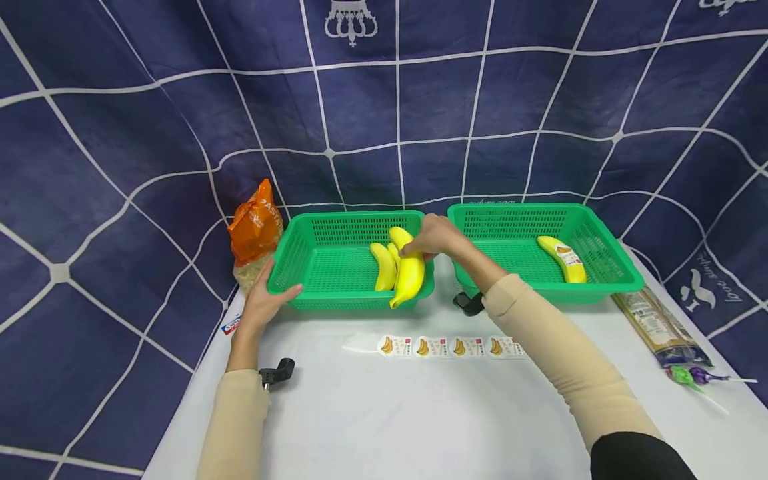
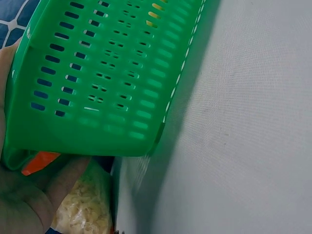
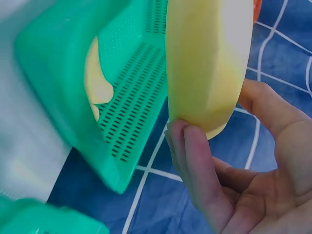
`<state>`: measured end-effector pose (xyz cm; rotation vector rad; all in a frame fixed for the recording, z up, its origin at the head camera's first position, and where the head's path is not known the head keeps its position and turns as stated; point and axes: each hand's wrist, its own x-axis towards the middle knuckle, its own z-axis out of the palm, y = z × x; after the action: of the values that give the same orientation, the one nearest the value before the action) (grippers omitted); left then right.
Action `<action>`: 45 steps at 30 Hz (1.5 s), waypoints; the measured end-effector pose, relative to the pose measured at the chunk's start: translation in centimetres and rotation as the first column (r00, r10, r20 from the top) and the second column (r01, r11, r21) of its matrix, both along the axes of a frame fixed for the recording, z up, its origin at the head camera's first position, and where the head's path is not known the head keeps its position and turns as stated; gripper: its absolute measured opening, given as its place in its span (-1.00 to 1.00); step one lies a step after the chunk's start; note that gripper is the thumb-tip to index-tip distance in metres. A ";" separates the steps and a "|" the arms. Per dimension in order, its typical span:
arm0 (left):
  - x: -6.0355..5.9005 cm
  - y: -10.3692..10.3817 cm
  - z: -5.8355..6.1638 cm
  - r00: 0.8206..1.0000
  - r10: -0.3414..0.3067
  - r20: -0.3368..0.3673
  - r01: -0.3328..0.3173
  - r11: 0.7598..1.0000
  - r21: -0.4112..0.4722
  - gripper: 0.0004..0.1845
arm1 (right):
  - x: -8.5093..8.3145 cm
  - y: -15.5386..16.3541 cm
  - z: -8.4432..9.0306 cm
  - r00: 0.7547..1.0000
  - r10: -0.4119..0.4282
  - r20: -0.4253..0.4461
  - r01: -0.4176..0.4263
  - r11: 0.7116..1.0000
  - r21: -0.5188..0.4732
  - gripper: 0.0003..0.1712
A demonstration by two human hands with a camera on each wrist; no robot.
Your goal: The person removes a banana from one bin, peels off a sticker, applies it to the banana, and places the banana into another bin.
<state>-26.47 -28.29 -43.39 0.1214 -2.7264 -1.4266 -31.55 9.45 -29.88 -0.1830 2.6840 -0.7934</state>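
Note:
Pinched between my right hand's [image 1: 437,237] thumb and fingers is a yellow banana [image 1: 411,275], held over the right end of the left green basket [image 1: 336,301]. In the right wrist view the banana [image 3: 207,63] fills the upper middle, its lower end between the fingertips. Two more bananas [image 1: 385,267] lie inside that basket, one partly hidden by the held one. My left hand [image 1: 261,303] rests at the basket's front left corner, thumb and fingers spread. The left wrist view shows the basket's slotted wall [image 2: 97,87] beside the thumb.
Another green basket [image 1: 546,290] on the right contains a banana [image 1: 563,259] bearing a label. A strip of banana stickers [image 1: 450,347] lies in front. An orange pasta bag [image 1: 257,223] stands left; a flat packet [image 1: 657,323] and two lollipops [image 1: 690,376] lie right.

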 end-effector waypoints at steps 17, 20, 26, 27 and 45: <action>0.1 0.1 0.1 1.000 -0.010 0.013 0.010 1.000 0.009 0.15 | 9.3 6.2 -3.5 0.995 -0.086 -0.041 0.082 0.993 -0.081 -0.61; 0.1 0.0 0.2 1.000 -0.009 0.018 0.009 1.000 0.002 0.15 | 11.1 6.6 -5.3 0.993 -0.115 -0.012 0.113 0.986 -0.119 -0.60; 0.2 0.2 0.3 1.000 -0.011 0.026 0.011 1.000 -0.007 0.15 | 14.4 6.9 -8.6 0.981 -0.190 0.041 0.194 0.966 -0.170 -0.50; 0.2 0.3 0.3 1.000 -0.010 0.028 0.010 1.000 -0.006 0.15 | 14.9 7.0 -9.1 0.979 -0.199 0.050 0.205 0.963 -0.175 -0.48; 0.3 0.6 -0.1 0.999 0.050 -0.014 -0.050 0.998 -0.024 0.12 | 19.7 6.9 -14.7 0.968 -0.230 0.101 0.244 0.954 -0.175 -0.54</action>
<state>-26.13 -27.66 -43.44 0.1770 -2.7092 -1.3759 -11.81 16.35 -44.58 0.1285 2.5856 -1.1008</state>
